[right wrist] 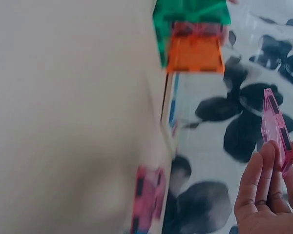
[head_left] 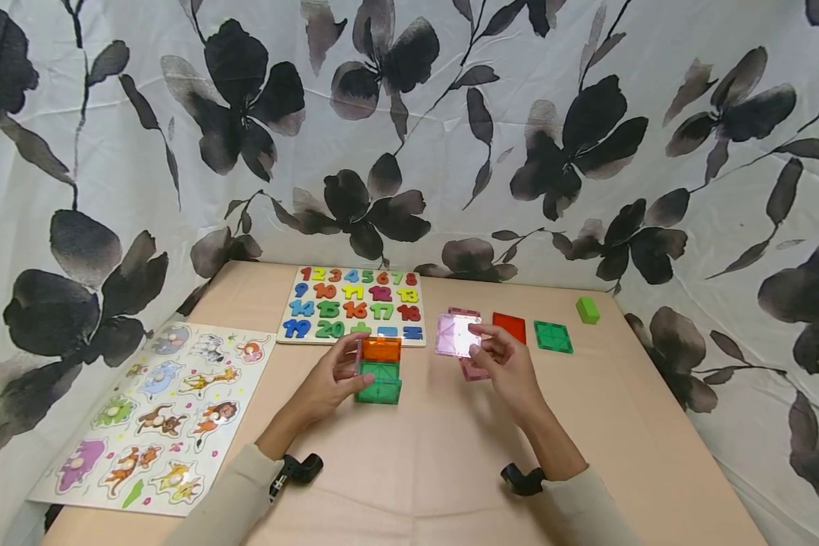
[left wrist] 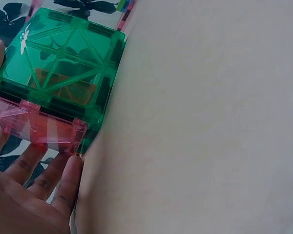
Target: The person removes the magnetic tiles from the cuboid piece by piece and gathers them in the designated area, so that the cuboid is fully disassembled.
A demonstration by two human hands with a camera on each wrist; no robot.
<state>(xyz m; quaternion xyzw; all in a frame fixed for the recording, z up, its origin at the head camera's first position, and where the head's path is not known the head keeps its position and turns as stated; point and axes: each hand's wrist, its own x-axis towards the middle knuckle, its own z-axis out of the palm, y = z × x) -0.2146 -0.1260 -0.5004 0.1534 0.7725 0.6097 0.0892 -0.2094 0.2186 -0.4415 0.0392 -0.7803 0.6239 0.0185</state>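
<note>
My left hand (head_left: 326, 383) grips a small box-like build of see-through magnetic tiles, thumb along its near side and fingers behind. Green tiles (head_left: 380, 379) make up its front, and an orange tile (head_left: 381, 349) stands at the far end. The left wrist view shows a pink tile (left wrist: 41, 127) on the side by the fingertips. My right hand (head_left: 513, 371) pinches a clear pink square tile (head_left: 453, 335) between thumb and fingers; the right wrist view shows this tile (right wrist: 275, 124) edge-on, raised off the table. Beneath it, partly hidden, lie more pink tiles (head_left: 474, 371).
Right of the right hand lie a red tile (head_left: 510, 324), a green tile (head_left: 553, 337) and a light green block (head_left: 588, 310). A number puzzle board (head_left: 289, 309) lies behind the left hand. An animal puzzle board (head_left: 208, 455) covers the table's left side. Flowered cloth (head_left: 464, 189) hangs behind.
</note>
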